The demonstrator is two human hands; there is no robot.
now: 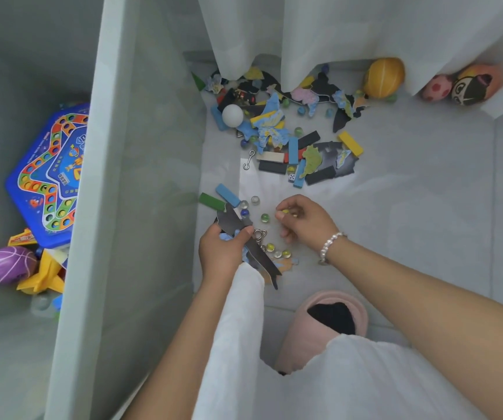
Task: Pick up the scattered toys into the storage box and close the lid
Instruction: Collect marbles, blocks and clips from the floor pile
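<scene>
A: Marbles (277, 251) where?
B: On floor, just below the right hand (300, 219), beside the left hand (223, 248). R is nearer.
A: Hands?
B: R pinches a yellow marble (285, 211); L grips dark puzzle pieces (245, 237), long axis running diagonal toward the person. Storage box (92, 177) is left of both, lid not seen.

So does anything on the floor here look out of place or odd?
Yes. Toys lie scattered on the floor outside the storage box: a heap of puzzle pieces and blocks, loose marbles, and the yellow ball half tucked under the curtain.
</scene>
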